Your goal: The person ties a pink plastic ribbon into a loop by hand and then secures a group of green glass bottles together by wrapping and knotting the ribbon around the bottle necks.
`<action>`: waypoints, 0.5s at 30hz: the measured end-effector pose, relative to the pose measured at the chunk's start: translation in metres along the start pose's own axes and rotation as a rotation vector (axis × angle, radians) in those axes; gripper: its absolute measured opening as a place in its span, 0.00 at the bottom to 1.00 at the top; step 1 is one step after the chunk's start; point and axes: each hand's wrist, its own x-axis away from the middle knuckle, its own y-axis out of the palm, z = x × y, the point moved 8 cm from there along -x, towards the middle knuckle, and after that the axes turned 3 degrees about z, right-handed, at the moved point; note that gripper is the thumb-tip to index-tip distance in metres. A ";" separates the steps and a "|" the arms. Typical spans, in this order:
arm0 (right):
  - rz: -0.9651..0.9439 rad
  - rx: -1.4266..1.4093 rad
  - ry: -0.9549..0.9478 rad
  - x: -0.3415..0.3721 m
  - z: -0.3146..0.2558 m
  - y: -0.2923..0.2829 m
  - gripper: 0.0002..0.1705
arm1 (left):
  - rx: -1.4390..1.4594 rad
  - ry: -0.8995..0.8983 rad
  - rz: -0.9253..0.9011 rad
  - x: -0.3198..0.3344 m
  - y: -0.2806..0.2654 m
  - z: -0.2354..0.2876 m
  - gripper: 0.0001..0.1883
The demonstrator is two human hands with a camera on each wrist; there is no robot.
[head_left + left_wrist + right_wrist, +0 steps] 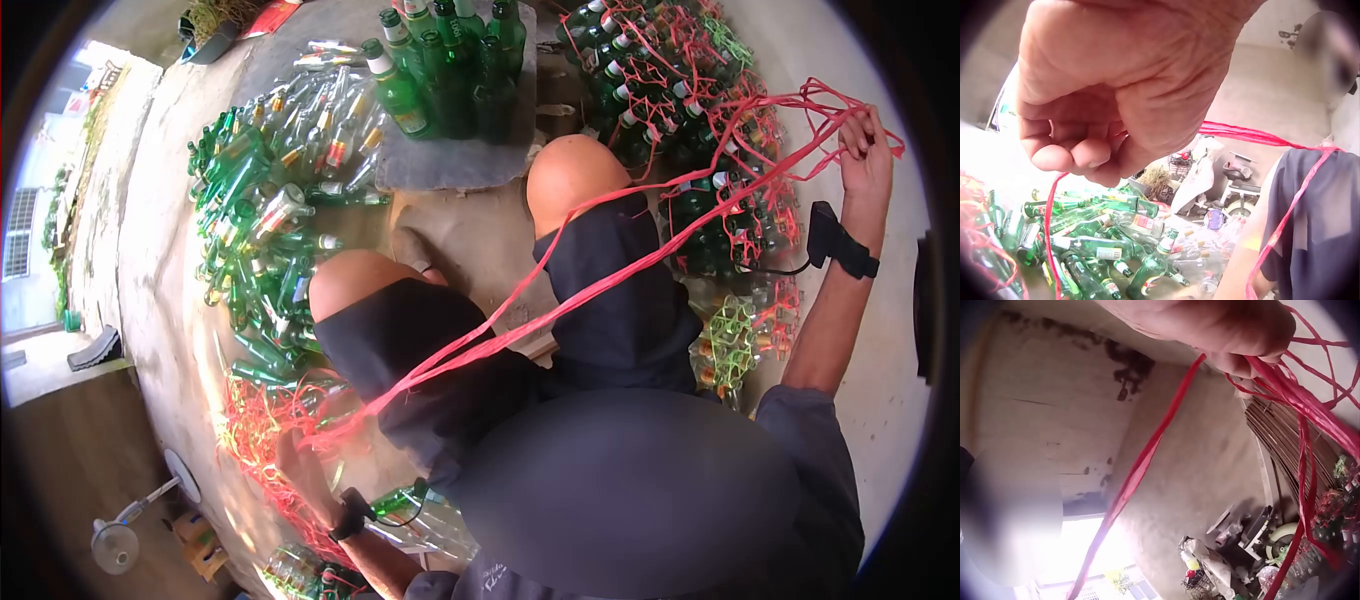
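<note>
Red plastic twine (590, 295) runs in long strands across the person's lap from one hand to the other. The left hand (303, 470), low on the left beside a tangled heap of red twine (250, 420), grips one end. Its fingers (1088, 153) are curled, and strands come out on both sides of the fist in the left wrist view. Raised far out at the upper right, the right hand (868, 155) holds the other end. Loops of twine (1310, 394) hang from its curled fingers in the right wrist view.
Green bottles (455, 70) stand on a grey board (420, 175) ahead of the knees. Loose bottles (270, 210) lie heaped at the left. Bottles in red netting (690, 110) stand at the right, with green netting (730, 340) nearer. A fan (150, 500) is at lower left.
</note>
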 end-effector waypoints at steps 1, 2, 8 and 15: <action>0.012 0.033 -0.026 -0.003 -0.002 -0.005 0.11 | 0.009 -0.015 0.032 -0.002 0.002 0.011 0.17; 0.024 0.066 -0.050 -0.005 -0.004 -0.011 0.11 | 0.017 -0.031 0.063 -0.003 0.003 0.023 0.17; 0.070 0.176 -0.108 -0.028 -0.004 -0.057 0.08 | 0.276 -0.169 0.241 -0.008 0.012 0.098 0.14; 0.140 0.255 -0.078 -0.052 0.005 -0.109 0.06 | 0.318 -0.194 0.284 -0.019 0.016 0.153 0.15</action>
